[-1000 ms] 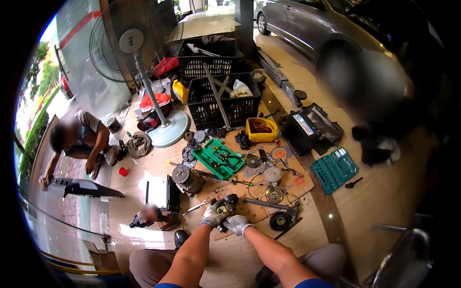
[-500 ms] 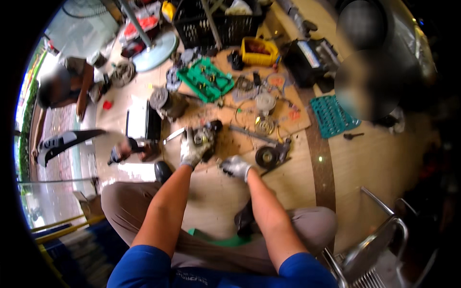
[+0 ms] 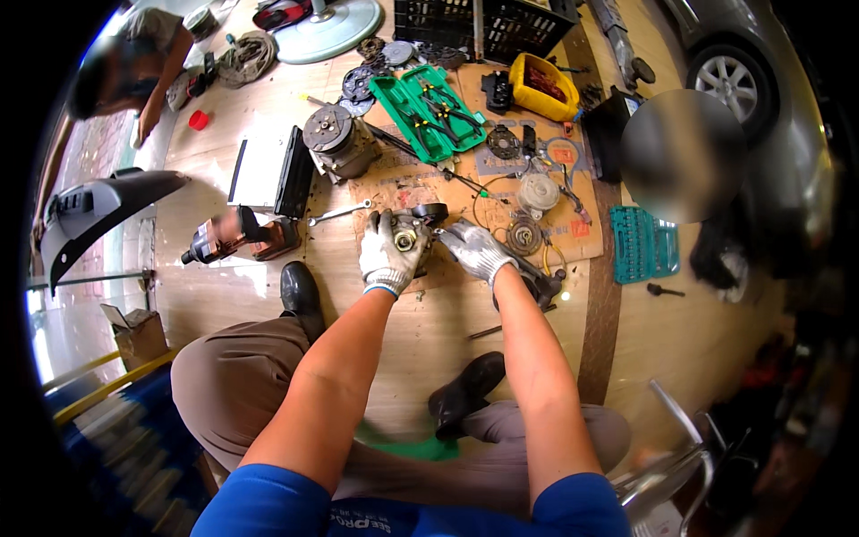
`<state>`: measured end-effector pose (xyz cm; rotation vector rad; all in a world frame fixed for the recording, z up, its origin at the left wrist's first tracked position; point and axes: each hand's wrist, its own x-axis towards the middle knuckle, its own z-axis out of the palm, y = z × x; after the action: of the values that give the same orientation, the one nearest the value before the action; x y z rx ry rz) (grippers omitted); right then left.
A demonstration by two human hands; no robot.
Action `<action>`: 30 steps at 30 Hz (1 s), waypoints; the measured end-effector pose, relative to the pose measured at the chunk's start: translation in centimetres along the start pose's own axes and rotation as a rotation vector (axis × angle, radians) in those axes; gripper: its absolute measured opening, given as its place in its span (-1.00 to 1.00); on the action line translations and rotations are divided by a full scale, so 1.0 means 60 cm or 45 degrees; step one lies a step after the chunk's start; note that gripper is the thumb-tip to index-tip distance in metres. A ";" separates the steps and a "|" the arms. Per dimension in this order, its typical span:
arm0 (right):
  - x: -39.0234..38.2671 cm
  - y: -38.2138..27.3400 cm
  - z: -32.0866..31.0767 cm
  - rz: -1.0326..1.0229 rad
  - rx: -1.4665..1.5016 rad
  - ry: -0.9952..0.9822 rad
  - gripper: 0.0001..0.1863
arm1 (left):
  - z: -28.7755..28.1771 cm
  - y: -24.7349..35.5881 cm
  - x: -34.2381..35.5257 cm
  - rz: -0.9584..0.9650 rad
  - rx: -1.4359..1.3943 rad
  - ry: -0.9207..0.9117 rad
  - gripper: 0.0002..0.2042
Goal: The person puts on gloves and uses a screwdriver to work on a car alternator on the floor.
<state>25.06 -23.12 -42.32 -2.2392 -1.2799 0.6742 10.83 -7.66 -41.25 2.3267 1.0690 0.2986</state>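
Note:
My left hand [image 3: 389, 251], in a white work glove, grips a dark metal pump-like part [image 3: 405, 239] with a round opening facing up. A black wheel-like piece [image 3: 431, 212] sits at the part's far side. My right hand [image 3: 476, 250], also gloved, is just right of the part with its fingertips pressed together beside it. Something small and silvery may be in that pinch, too small to make out. A combination wrench [image 3: 340, 212] lies on the floor to the left of the part. Behind my right wrist lies another metal piece [image 3: 552, 288], partly hidden.
On the left are a cordless impact wrench [image 3: 240, 234], a black-and-white box [image 3: 268, 170] and a compressor [image 3: 340, 141]. Beyond the part, a green tool case [image 3: 413, 115] and a yellow container [image 3: 543, 88] stand around cardboard [image 3: 577, 242]. A teal socket set [image 3: 644, 243] lies right. Another person [image 3: 148, 67] sits far left.
My right hand has moved forward and up to the side of the pump-like part. My left hand stays on that part. The whole view has shifted and become sharper.

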 end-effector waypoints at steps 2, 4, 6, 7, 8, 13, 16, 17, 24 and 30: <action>0.036 -0.028 -0.013 0.148 0.135 -0.126 -0.52 | -0.017 0.007 0.000 -0.075 0.013 -0.064 -0.19; 0.065 -0.056 -0.032 0.215 0.202 -0.210 -0.51 | -0.023 0.004 0.000 -0.043 0.004 -0.036 -0.21; 0.083 -0.061 -0.039 0.179 0.171 -0.258 -0.50 | -0.025 0.001 -0.002 -0.045 -0.006 -0.055 -0.22; 0.089 -0.060 -0.041 0.163 0.157 -0.278 -0.50 | -0.028 0.003 0.000 -0.042 -0.011 -0.066 -0.23; 0.094 -0.059 -0.043 0.162 0.139 -0.277 -0.50 | -0.033 0.006 0.002 -0.029 -0.039 -0.072 -0.25; 0.120 -0.107 -0.094 0.136 -0.278 -0.529 -0.50 | -0.038 0.003 0.004 -0.056 -0.042 -0.102 -0.23; 0.128 -0.112 -0.104 0.085 -0.452 -0.574 -0.52 | -0.046 0.011 0.010 -0.082 -0.042 -0.153 -0.23; 0.128 -0.106 -0.100 0.041 -0.469 -0.550 -0.52 | -0.047 0.011 0.008 -0.087 -0.050 -0.162 -0.24; 0.147 -0.113 -0.113 -0.107 -0.696 -0.634 -0.56 | -0.041 0.005 0.006 0.015 -0.042 0.023 -0.39; 0.115 -0.099 -0.086 -0.010 -0.519 -0.463 -0.55 | -0.052 0.014 0.008 -0.093 -0.061 -0.174 -0.21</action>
<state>27.46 -15.19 -35.98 -2.5063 -1.7324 0.9176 10.40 -6.51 -38.23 2.2258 1.0649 0.1337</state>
